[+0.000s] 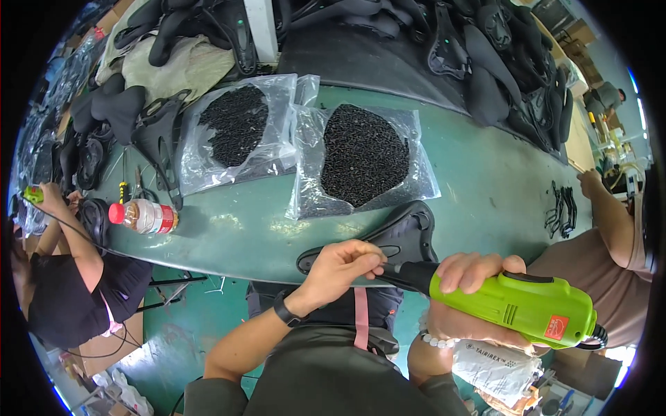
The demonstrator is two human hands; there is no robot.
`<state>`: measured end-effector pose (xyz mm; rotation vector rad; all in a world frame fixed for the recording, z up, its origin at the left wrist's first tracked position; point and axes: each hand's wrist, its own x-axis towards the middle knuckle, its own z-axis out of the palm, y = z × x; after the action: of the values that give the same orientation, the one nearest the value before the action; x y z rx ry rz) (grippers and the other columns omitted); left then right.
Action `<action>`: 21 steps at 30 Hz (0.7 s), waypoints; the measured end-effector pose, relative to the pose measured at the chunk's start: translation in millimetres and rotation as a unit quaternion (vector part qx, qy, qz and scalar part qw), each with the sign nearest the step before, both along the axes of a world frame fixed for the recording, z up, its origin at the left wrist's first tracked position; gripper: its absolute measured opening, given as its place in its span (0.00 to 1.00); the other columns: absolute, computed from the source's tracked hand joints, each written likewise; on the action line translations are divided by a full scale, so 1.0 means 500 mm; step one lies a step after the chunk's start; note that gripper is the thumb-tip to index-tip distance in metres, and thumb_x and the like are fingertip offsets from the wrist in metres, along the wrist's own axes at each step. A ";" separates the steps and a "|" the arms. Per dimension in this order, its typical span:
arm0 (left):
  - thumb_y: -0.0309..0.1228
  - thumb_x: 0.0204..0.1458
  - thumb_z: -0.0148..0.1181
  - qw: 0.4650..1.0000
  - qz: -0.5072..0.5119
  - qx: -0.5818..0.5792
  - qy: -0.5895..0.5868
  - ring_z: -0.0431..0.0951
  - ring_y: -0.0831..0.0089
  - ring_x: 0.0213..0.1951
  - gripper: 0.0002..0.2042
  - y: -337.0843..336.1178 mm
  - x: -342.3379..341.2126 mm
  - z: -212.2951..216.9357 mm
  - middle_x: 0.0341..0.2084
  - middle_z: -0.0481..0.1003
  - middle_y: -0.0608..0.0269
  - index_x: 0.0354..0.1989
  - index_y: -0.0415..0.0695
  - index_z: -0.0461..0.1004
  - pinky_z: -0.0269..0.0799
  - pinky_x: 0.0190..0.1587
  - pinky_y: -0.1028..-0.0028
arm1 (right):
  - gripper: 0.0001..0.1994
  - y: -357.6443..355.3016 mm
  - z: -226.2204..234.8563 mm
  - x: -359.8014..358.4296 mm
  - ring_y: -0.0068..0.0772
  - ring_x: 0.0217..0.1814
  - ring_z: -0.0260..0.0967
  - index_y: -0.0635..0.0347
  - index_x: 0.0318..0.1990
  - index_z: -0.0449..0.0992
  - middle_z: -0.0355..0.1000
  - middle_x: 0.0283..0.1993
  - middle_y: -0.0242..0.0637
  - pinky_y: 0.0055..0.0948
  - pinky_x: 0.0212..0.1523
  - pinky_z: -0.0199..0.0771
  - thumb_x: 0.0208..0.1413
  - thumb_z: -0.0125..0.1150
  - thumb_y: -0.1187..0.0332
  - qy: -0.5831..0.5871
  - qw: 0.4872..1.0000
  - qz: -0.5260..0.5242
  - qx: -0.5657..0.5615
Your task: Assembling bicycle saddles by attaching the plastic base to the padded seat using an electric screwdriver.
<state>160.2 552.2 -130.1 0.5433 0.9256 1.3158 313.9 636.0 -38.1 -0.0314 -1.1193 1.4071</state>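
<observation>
a green table fills most of my view, with two bags on it, the left clear bag and the right clear bag, meeting at their edges, each loaded with small black pieces. a black saddle shell lies at the table's near edge, narrow end to the left, partly hidden behind my hands. i have the lime-green electric driver in front of it, nose pointing left. my right hand is clenched around its body. my left hand has thumb and fingertips pinched together at the thin bit; whether they grasp something small, i cannot tell.
</observation>
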 end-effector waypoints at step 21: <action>0.40 0.44 0.67 0.634 -0.047 0.200 0.745 0.65 0.54 0.60 0.22 -0.035 -0.013 -0.012 0.62 0.63 0.50 0.49 0.46 0.75 0.63 0.61 0.59 | 0.56 -0.036 -0.054 -0.016 0.41 0.23 0.68 0.66 0.50 0.64 0.69 0.27 0.45 0.40 0.25 0.72 0.31 0.48 0.16 -0.139 0.987 0.013 -0.083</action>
<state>153.8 534.9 -135.9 2.1867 1.8533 0.7144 306.1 618.0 -65.2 -0.3425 -1.2302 1.5481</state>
